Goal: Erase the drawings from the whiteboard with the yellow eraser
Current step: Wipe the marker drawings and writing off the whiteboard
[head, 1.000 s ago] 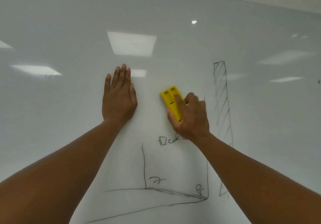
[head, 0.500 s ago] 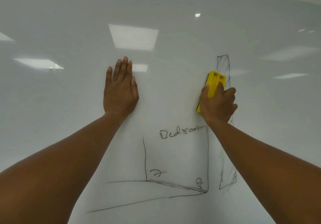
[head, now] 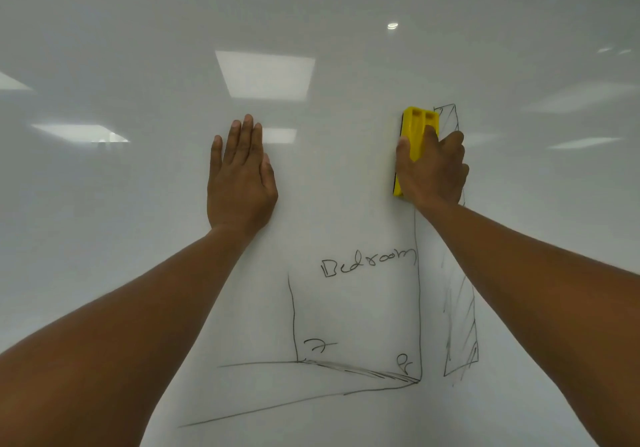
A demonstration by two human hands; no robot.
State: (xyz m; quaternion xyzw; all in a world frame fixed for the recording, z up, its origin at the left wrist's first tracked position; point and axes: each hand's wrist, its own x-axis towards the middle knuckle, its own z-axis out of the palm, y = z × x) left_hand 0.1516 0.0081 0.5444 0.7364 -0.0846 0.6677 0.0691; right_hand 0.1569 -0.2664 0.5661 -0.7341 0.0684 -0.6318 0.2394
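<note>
Since half a second ago your right hand point(head: 433, 169) has drawn the yellow eraser point(head: 415, 138) a little leftward, off the top of the hatched strip point(head: 460, 308), so the strip's upper corner now shows beside it; a second ago it was lower, over the word "Bedroom" point(head: 369, 264). Your fingers and thumb curl round the moulded plastic block, with its two rectangular recesses on top and dark pad pressed to the glossy whiteboard point(head: 138, 204). Your left hand point(head: 240, 176) stays flat on the board, fingers straight and together, holding nothing. The thin marker room outline point(head: 419, 308) remains below, ceiling lights mirrored above.
</note>
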